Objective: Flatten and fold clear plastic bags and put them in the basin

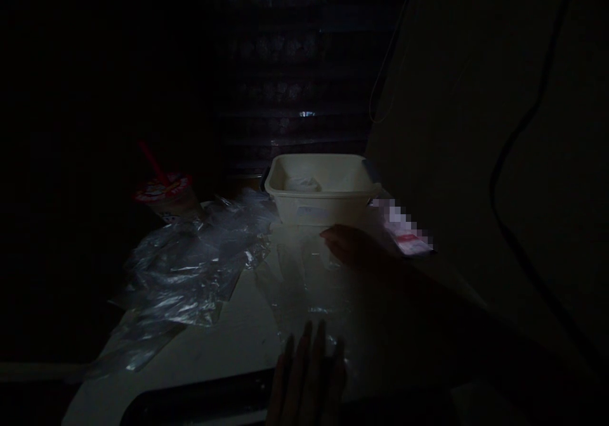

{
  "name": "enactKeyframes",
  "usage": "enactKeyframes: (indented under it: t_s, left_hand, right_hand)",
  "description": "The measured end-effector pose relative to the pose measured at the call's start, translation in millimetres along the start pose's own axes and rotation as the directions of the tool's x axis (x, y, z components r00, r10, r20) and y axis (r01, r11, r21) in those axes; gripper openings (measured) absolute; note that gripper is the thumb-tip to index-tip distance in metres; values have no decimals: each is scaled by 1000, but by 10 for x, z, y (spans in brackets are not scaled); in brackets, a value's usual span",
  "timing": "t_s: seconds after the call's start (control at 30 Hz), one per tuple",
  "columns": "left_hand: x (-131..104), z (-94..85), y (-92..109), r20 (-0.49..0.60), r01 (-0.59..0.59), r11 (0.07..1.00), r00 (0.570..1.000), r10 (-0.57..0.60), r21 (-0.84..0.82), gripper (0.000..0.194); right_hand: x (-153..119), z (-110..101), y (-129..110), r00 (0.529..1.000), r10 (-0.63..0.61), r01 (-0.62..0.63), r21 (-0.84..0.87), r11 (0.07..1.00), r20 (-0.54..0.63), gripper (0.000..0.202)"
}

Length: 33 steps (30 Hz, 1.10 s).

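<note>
A clear plastic bag (311, 280) lies spread on the white table (247, 324) in front of me, its outline faint in the dark. My right hand (349, 245) reaches in from the right, with its fingers closed together at the bag's far end, just before the cream plastic basin (323, 209). Near the bottom edge my left hand (307, 375) is stretched out flat, fingertips at the bag's near end. It partly covers a long black object (204, 397) of a kind I cannot make out. A crumpled white item (303, 184) sits in the basin.
To the left are several crumpled clear plastic bags (190, 274). Behind them stands a drink cup (174, 201) with a red lid and straw. A pink and white packet (412, 242) lies right of the basin. A dark cable (495, 185) hangs along the right wall.
</note>
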<state>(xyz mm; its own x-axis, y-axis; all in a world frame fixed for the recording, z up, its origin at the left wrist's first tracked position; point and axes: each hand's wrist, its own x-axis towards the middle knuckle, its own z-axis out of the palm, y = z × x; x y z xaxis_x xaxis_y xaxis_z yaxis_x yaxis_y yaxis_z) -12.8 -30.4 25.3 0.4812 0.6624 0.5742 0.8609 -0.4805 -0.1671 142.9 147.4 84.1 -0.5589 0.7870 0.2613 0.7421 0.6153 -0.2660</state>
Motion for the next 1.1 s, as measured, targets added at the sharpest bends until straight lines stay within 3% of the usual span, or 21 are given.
enactKeyframes:
  t_s: [0.13,0.2,0.37,0.67,0.8,0.93,1.0,1.1]
  left_hand:
    - [74,60,38,-7,-86,995,996,86,-49,33]
    - [101,142,131,-27,-133,989,991,131,-73,32]
    - [136,275,330,-81,-108,985,992,98,-133,31]
    - [127,241,381,-115,-92,983,991,74,-159,27]
    - [140,267,369,-117,-52,973,993,26,-223,26]
    - [148,313,395,-158,-19,970,987,-21,-244,25]
    - [163,307,412,-160,-7,969,986,-34,-246,26]
    - [211,269,427,-130,40,965,989,-76,-260,26]
  right_hand:
    - [-343,-199,246,940,273,-258,-98,961,206,21]
    - [-515,-239,332,917,343,-335,-73,939,202,18]
    - [-764,-203,391,907,372,-375,-25,927,195,21]
    - [-694,-141,308,893,389,-427,152,891,228,12]
    - [-636,-150,250,867,445,-497,435,751,223,7]
    - [-565,-108,155,831,492,-506,720,476,259,14]
    - [-518,-89,87,831,486,-474,801,366,270,17]
    - [-447,-79,-32,842,459,-447,841,305,282,17]
